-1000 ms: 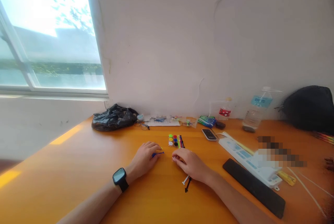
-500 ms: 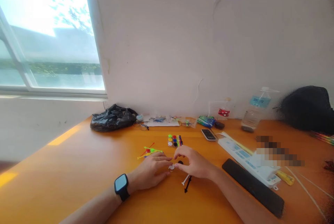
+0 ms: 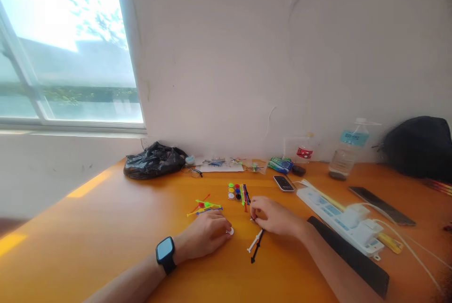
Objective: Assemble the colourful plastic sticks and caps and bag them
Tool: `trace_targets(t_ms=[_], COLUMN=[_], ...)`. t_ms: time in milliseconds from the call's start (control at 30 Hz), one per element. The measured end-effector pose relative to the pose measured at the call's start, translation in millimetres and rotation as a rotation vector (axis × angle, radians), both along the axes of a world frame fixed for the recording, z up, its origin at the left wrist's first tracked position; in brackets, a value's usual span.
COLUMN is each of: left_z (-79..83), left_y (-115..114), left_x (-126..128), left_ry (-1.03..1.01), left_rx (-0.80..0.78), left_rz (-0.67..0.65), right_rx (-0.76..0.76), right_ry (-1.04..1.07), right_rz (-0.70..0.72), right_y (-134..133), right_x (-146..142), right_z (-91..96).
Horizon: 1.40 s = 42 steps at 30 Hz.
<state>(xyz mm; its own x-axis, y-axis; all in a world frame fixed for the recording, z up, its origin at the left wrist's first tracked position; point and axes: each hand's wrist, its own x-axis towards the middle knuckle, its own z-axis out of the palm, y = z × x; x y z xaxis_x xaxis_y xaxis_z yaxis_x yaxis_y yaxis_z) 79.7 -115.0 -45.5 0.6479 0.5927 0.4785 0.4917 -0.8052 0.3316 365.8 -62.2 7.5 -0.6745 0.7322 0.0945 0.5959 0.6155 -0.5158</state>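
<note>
My left hand [image 3: 206, 233] lies low over the table, fingers bent, thumb and fingertips closed on the edge of a small white plastic disc [image 3: 230, 231]. To its right, my right hand [image 3: 270, 216] pinches a tiny piece at the fingertips, mostly covered by the fingers. Below that hand a white plastic arrow [image 3: 253, 243] and a black plastic arrow [image 3: 256, 250] lie on the wood, their upper ends close under the fingers. Just beyond my left hand is a loose pile of coloured arrows [image 3: 205, 206], with a red disc among them.
Small coloured discs [image 3: 231, 190] sit in rows beside lined-up arrows [image 3: 244, 194]. A phone-like device [image 3: 283, 183], a white power strip [image 3: 328, 213] and a long black object [image 3: 367, 258] occupy the right. Bags [image 3: 153, 160] and bottles [image 3: 343, 154] stand along the wall.
My left fingers have closed on the white disc, which moved slightly left. My right hand has shifted right and its fingers have come together; the black disc beside it is no longer visible.
</note>
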Motion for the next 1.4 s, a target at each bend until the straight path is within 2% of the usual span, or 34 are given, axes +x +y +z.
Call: trace_targets(t_ms=[67,133,200,300,667,833,1000,1400], left_z=[1.3,1.0,-0.1,-0.1,4.7,7.8,9.0,3.5], left_y=[-1.7,-2.2,-1.7,-1.6,-4.3,-4.3,-5.6,-1.9], left_x=[0.0,0.0,-0.1,-0.2,-1.8,-2.7,-1.9,-0.9], left_ry=[-0.005,-0.009,-0.009,-0.017,-0.066,-0.095,-0.123,-0.129], left_rx=[-0.034,-0.067,-0.095,-0.138,-0.208,-0.248,-0.284,-0.33], left_rz=[0.017,0.028,0.032,0.046,0.015,0.044,0.076,0.088], right_rx=[-0.041,-0.17,-0.3,-0.378,-0.294,-0.379,-0.479,-0.286], right_ry=[-0.009,-0.05,-0.091,-0.12,-0.156,-0.089,-0.133,-0.06], right_rz=[0.04,0.128,0.2,0.209,0.172,0.177,0.131,0.184], right_y=[-2.9,-4.1,-4.2,-4.6,-12.2,-6.1,-1.2,-11.5], right_x=[1.9,2.3,0.7,-4.4,-15.5,-10.4,-4.4,-21.6], right_z=[5.7,5.4,-0.2,-10.4,-13.6,-16.6,-15.1,-22.5])
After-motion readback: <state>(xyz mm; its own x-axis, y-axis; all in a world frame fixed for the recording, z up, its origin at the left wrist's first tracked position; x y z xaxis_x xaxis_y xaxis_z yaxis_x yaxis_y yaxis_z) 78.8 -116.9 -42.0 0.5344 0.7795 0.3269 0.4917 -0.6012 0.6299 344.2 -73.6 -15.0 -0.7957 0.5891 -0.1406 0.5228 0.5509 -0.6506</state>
